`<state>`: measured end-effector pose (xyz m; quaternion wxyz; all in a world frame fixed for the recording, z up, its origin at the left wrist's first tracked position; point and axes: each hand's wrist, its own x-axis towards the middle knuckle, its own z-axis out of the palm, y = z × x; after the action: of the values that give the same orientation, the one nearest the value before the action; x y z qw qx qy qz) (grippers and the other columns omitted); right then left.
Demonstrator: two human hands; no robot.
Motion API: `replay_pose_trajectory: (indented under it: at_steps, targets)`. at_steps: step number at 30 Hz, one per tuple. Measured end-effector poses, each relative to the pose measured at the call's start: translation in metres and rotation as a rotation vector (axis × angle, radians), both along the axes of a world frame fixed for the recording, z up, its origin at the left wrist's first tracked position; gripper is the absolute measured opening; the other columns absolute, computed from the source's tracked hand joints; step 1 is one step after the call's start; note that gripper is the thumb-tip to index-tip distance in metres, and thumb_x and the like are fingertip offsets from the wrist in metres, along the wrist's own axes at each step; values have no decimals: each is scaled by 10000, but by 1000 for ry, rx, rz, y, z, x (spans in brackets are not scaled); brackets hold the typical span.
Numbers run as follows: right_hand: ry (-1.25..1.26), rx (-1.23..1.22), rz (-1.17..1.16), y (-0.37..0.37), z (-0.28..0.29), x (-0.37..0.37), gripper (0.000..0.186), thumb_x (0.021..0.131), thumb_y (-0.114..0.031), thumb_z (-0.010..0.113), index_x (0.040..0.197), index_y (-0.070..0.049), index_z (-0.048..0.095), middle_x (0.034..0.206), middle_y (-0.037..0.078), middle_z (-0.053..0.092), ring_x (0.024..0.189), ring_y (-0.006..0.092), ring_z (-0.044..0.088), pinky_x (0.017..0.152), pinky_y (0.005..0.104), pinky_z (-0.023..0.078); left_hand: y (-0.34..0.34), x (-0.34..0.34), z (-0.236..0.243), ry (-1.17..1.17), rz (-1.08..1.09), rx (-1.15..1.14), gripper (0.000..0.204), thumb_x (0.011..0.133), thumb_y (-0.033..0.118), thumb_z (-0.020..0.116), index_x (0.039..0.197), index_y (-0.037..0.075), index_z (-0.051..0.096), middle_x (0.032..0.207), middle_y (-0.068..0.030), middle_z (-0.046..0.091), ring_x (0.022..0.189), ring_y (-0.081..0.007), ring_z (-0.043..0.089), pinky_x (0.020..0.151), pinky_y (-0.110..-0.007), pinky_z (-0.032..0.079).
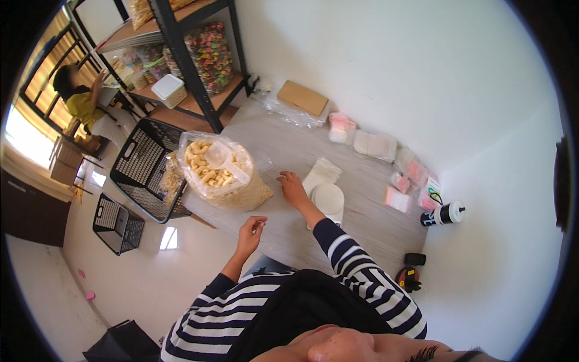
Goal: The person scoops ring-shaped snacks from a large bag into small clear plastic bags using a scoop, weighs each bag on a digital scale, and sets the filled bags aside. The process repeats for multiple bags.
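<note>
A large clear bag [241, 196] of pale, curved puffed snacks [202, 160] stands on the table with its mouth rolled back. A translucent plastic scoop [228, 161] lies on the snacks. My right hand [294, 190] is over the table between that bag and a white kitchen scale [329, 199], its fingers apart and nothing in them. Beside the scale lie thin clear plastic bags [322, 172]. Nearer me, at the table's front edge, my left hand [248, 236] has its fingers drawn together in a pinch; what they hold, if anything, is too small to name.
Packs of plastic bags [374, 145], a brown cardboard piece [303, 98] and a bottle [443, 213] line the wall side. A black basket [148, 158] adjoins the table's left; another basket [117, 224] is on the floor. Beyond stands a shelf [193, 57]; a person [87, 108] is farther left.
</note>
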<state>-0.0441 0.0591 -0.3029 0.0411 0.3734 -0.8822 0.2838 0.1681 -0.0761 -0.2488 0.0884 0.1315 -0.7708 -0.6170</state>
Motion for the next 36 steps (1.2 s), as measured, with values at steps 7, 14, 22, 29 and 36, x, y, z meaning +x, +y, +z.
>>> replay_pose_trajectory:
  at_steps: [7, 14, 22, 29, 36]
  targets:
    - [264, 266, 89, -77, -22, -26, 217, 881, -126, 596, 1081, -117, 681, 1200, 49, 622, 1189, 248, 558, 946, 410, 451, -17, 55, 11, -40, 179, 58, 162, 988, 49, 573, 1113, -10, 659, 1008, -101, 727, 913, -140, 686, 834, -279, 532]
    - [211, 442, -48, -57, -21, -31, 147, 875, -138, 594, 958, -125, 713, 983, 60, 642, 1016, 238, 618, 873, 414, 468, -20, 77, 26, -82, 191, 88, 173, 996, 58, 570, 1132, -15, 648, 1019, -112, 727, 955, -168, 699, 869, -293, 535]
    - [-24, -296, -442, 7, 28, -7, 169, 902, -181, 660, 935, -34, 737, 917, 157, 691, 836, 298, 683, 737, 418, 518, -22, 59, 58, -22, -1, 15, 189, 975, 76, 610, 1136, -12, 654, 1142, -147, 688, 1073, -228, 672, 917, -329, 529]
    - [-669, -298, -280, 67, 72, 93, 246, 896, -236, 698, 942, 2, 741, 736, 100, 717, 660, 183, 671, 636, 352, 517, -17, 13, 69, 232, -341, -325, 857, 760, 256, 845, 1454, 23, 399, 1465, -218, 422, 1364, -391, 413, 1129, -451, 361]
    - [-1035, -479, -320, 20, 153, 164, 143, 908, -129, 697, 925, 14, 703, 782, 47, 690, 672, 103, 630, 586, 240, 510, -29, -10, 93, 306, -619, -367, 1180, 609, 344, 942, 1507, -5, 261, 1465, -251, 362, 1363, -440, 366, 1140, -481, 330]
